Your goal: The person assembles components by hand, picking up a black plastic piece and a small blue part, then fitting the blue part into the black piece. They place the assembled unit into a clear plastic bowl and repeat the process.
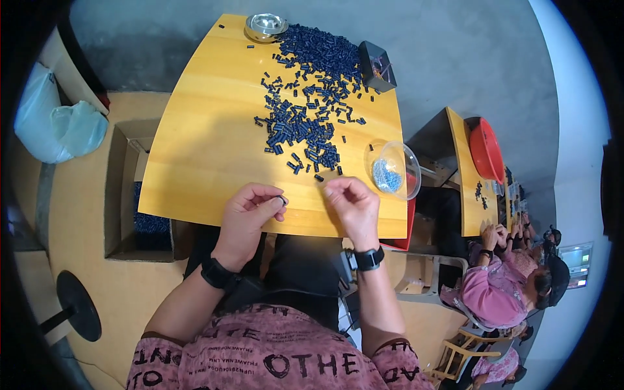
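Observation:
My left hand (pixel 252 209) is closed above the near edge of the yellow table, thumb and fingertips pinching a small black plastic piece (pixel 282 200). To its right, my right hand (pixel 354 205) has its thumb and forefinger drawn together; whatever is between them, if anything, is too small to make out. Just beyond those fingertips lies a loose black tube-shaped piece (pixel 319 177). Many more of these short dark pieces (pixel 302 127) spread up the table into a dense heap (pixel 325 49). Right of my right hand stands a clear plastic tub (pixel 412 179) holding small silvery-blue parts (pixel 387 175).
A shiny metal bowl (pixel 266 27) and a black box (pixel 378 67) flank the heap on the yellow table (pixel 208 110). On the floor at left, a cardboard box (pixel 121 188) holds dark pieces. Another person (pixel 497 286) works at a table with a red basin (pixel 486 151) at right.

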`<state>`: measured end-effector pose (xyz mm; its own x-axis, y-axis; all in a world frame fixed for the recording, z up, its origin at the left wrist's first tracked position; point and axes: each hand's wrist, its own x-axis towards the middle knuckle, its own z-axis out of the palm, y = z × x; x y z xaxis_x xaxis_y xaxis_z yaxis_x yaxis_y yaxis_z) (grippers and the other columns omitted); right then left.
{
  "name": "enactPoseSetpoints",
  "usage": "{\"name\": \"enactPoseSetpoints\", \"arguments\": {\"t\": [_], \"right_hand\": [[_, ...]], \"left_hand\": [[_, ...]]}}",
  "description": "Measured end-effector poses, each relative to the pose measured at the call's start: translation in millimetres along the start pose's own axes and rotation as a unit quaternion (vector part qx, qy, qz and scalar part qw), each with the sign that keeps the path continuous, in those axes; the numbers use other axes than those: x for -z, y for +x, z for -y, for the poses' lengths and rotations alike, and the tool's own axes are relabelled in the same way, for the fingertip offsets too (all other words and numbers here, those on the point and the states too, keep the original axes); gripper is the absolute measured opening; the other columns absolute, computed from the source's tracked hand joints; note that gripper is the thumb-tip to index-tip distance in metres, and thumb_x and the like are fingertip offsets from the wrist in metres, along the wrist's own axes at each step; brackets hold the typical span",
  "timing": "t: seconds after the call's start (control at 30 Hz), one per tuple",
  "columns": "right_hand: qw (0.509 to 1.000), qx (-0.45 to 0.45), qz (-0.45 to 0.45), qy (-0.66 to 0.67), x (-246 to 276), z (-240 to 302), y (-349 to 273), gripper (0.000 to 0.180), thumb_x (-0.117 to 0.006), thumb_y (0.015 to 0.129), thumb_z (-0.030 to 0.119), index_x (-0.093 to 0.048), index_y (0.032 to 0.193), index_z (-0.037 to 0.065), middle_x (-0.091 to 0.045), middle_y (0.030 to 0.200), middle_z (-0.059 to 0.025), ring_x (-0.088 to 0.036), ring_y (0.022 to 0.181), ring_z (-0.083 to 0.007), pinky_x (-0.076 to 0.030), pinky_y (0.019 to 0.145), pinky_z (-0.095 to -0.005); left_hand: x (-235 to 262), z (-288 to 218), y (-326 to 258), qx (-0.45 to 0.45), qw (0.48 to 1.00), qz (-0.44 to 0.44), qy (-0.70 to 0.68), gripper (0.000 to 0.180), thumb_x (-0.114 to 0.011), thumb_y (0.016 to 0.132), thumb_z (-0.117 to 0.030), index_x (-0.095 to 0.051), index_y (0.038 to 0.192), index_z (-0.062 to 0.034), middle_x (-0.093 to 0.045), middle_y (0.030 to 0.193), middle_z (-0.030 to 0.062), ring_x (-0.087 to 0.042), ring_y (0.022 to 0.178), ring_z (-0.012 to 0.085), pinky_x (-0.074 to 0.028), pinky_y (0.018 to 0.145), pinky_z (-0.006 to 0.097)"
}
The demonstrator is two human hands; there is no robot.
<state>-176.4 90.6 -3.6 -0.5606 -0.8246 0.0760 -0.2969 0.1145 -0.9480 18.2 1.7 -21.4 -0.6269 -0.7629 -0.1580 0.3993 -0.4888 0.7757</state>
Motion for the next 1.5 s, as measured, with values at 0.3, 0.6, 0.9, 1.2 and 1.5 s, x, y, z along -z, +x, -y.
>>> {"name": "enactPoseSetpoints", "arguments": {"t": [0.3, 0.6, 0.9, 1.2, 1.5], "right_hand": [[0.95, 0.15, -0.059, -0.268, -9.0, 2.9, 34.9, 0.008, -0.069, 0.079, 0.002, -0.071, 0.087, 0.003, -0.066, 0.081, -0.0153, -0.064, 0.073, -0.0331, -0.051, 0.066, -0.0375], [0.939, 0.142, -0.06, -0.306, -4.7, 2.7, 31.1, 0.01, -0.071, 0.078, 0.003, -0.071, 0.087, 0.005, -0.064, 0.078, -0.0138, -0.063, 0.071, -0.0323, -0.051, 0.064, -0.0381], [0.895, 0.206, -0.032, -0.394, -13.6, 9.3, 46.2, 0.01, -0.07, 0.077, 0.005, -0.073, 0.086, 0.009, -0.061, 0.073, -0.0107, -0.062, 0.072, -0.0291, -0.05, 0.061, -0.0385], [0.883, 0.239, 0.0, -0.405, 0.0, 15.1, 32.7, 0.012, -0.073, 0.073, 0.005, -0.073, 0.085, 0.009, -0.059, 0.073, -0.009, -0.061, 0.073, -0.0279, -0.05, 0.061, -0.038], [0.908, 0.235, 0.013, -0.347, 10.0, 14.1, 6.5, 0.013, -0.073, 0.072, -0.001, -0.07, 0.083, 0.005, -0.061, 0.076, -0.0098, -0.062, 0.075, -0.0289, -0.051, 0.066, -0.0371]], "left_hand": [[4.0, -0.5, 3.3, 0.008, 0.999, 0.009, -0.045, 0.014, -0.062, 0.09, 0.001, -0.06, 0.104, -0.0001, -0.066, 0.091, 0.0085, -0.062, 0.079, 0.014, -0.052, 0.074, 0.027], [4.9, 0.6, 2.3, 0.002, 0.998, 0.017, -0.054, 0.013, -0.061, 0.091, 0.001, -0.061, 0.104, -0.0003, -0.066, 0.092, 0.0092, -0.062, 0.08, 0.0144, -0.053, 0.075, 0.027], [4.9, 1.4, 2.0, 0.001, 0.999, 0.019, -0.051, 0.014, -0.062, 0.09, 0.002, -0.061, 0.104, -0.0006, -0.067, 0.094, 0.01, -0.062, 0.08, 0.0142, -0.052, 0.076, 0.027], [4.8, -0.3, 0.6, 0.009, 0.999, 0.02, -0.046, 0.014, -0.061, 0.091, 0.001, -0.061, 0.104, -0.0003, -0.067, 0.095, 0.01, -0.062, 0.082, 0.0141, -0.052, 0.077, 0.027], [5.4, 0.3, 0.8, 0.007, 0.999, 0.027, -0.045, 0.014, -0.061, 0.091, 0.001, -0.061, 0.105, -0.0001, -0.067, 0.095, 0.0101, -0.062, 0.082, 0.0145, -0.051, 0.078, 0.027]]}}
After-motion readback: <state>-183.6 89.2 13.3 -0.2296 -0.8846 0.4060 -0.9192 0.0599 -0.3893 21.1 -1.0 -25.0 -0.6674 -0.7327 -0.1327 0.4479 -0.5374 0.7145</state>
